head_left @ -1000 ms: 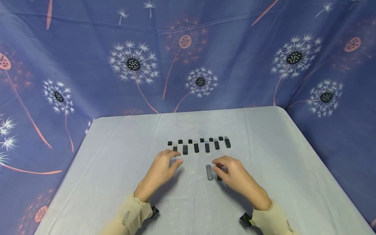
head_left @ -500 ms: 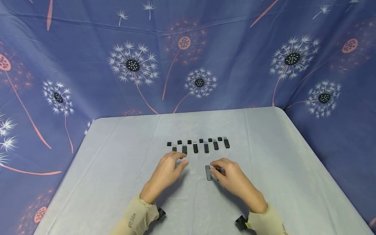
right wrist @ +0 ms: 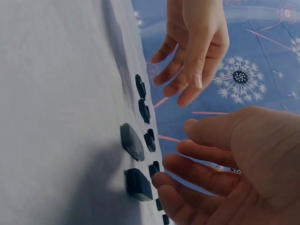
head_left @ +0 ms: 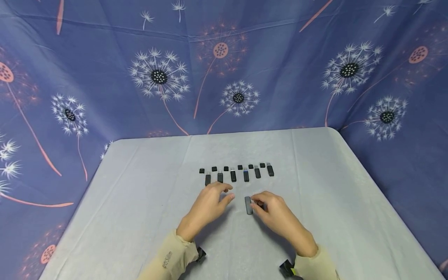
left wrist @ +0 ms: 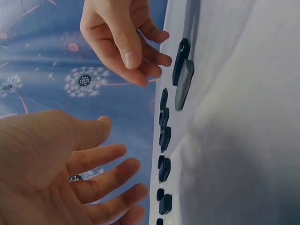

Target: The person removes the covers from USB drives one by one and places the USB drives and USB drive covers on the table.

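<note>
left hand [head_left: 209, 204]: fingers relaxed, empty | right hand [head_left: 276, 212]: fingers loose, by grey stick [head_left: 248, 205], black piece [right wrist: 138, 184]

Pale grey cloth-covered table with rounded corners [head_left: 140, 194], faint creases across surface. Behind and at both sides, blue fabric backdrop printed with white and pink dandelions [head_left: 280, 77]. Even, soft lighting.

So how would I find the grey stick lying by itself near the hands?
Look at the pale table and find the row of small black sticks with their caps across its middle. Come toward the person from that row, to the gap between the left hand and the right hand. The grey stick lies there, longer and lighter than the black ones.
</note>
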Tool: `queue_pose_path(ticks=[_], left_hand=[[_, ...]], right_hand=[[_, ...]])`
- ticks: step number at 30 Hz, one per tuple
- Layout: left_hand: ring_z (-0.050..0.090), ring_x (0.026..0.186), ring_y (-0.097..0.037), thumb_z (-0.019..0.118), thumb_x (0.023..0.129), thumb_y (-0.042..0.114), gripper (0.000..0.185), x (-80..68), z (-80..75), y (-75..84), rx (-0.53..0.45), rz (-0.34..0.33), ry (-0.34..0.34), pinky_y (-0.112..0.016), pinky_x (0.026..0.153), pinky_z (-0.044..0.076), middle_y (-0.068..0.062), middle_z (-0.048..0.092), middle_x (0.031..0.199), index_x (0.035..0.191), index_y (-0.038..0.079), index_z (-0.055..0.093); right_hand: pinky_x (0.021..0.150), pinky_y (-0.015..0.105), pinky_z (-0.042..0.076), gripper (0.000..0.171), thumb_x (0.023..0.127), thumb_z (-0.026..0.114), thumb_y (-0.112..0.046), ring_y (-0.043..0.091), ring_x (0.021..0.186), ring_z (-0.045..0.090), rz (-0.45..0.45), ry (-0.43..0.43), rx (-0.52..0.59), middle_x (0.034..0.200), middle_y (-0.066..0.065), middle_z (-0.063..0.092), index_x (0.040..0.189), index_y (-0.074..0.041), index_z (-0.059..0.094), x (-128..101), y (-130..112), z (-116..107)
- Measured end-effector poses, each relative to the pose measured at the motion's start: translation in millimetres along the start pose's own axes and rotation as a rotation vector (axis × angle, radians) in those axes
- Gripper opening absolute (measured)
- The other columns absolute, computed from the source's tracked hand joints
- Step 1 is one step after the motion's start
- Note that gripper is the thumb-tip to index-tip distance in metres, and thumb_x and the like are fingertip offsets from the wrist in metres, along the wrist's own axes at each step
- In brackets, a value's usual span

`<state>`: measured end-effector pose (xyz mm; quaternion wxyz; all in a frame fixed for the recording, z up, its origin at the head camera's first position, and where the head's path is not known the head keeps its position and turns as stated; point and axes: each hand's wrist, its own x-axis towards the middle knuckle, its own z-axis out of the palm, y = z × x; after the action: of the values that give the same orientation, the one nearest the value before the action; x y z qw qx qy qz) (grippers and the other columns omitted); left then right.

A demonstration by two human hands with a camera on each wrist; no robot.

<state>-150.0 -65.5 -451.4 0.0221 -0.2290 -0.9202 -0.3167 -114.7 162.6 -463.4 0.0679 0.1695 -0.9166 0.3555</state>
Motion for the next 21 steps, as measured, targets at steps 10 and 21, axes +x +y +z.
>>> queue_pose_path(ticks=[10, 21], left_hand=[[0.071, 0.1, -0.02, 0.07, 0.1, 0.026, 0.026, 5.9, 17.4, 10.0, 0.022, 0.035, -0.055, -0.037, 0.086, 0.057, -0.006, 0.075, 0.109, 0.119, 0.009, 0.075], [0.07, 0.093, -0.019, 0.071, 0.099, 0.021, 0.024, 12.1, 26.6, 13.2, 0.034, 0.059, -0.116, -0.032, 0.081, 0.057, -0.008, 0.074, 0.104, 0.116, 0.005, 0.075]], right_hand=[[0.065, 0.023, 0.056, 0.012, 0.09, 0.078, -0.006, 0.005, 0.073, 0.065, 0.064, -0.032, -0.021, 0.089, 0.001, 0.074, 0.101, -0.003, 0.078, -2.6, -1.8, 2.1], [0.06, 0.021, 0.051, 0.016, 0.082, 0.085, -0.002, 0.003, 0.068, 0.058, 0.062, -0.108, -0.085, 0.08, -0.002, 0.068, 0.096, -0.002, 0.078, 1.9, -3.4, 4.4]])
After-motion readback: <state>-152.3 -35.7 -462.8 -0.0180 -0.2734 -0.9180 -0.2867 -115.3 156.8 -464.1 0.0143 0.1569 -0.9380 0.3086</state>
